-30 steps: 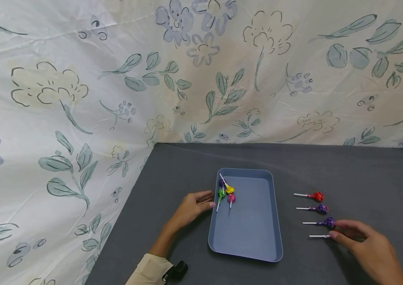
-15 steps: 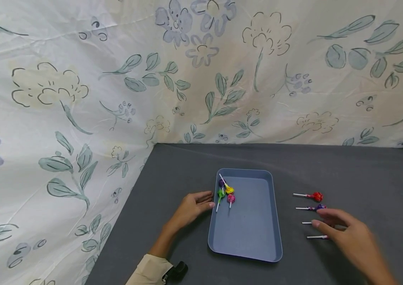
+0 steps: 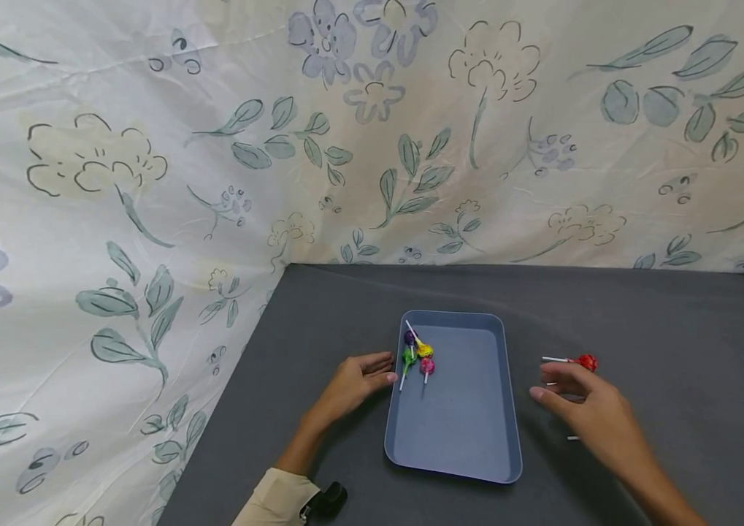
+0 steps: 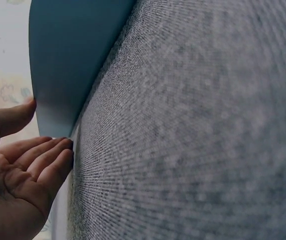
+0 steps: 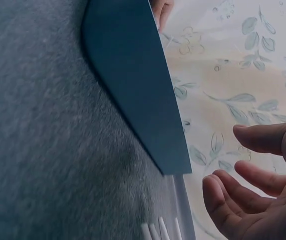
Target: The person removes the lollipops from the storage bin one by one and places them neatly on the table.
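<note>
My left hand [image 3: 355, 383] has its fingers extended against the left side of the blue-grey tray [image 3: 457, 420]; the left wrist view shows thumb and fingertips touching the tray wall [image 4: 67, 65]. Inside the tray lie a yellow lollipop [image 3: 425, 351], a green lollipop [image 3: 408, 358], a pink lollipop [image 3: 427, 365] and a dark purple lollipop [image 3: 409, 337]. To the tray's right, my right hand [image 3: 588, 409] hovers with relaxed, parted fingers and nothing between them. Beyond it rests a red lollipop [image 3: 586, 361]. The hand mostly covers other lollipops; their white sticks [image 5: 158, 231] show in the right wrist view.
A dark grey cloth [image 3: 693, 343] covers the table. Floral fabric [image 3: 372, 183] hangs behind and along the left side. A black strap piece [image 3: 328, 500] is at the left cuff.
My right hand has moved left and away from me, from the nearest lollipop over the row toward the tray. The lollipops stay on the table. My left hand and the tray keep their places.
</note>
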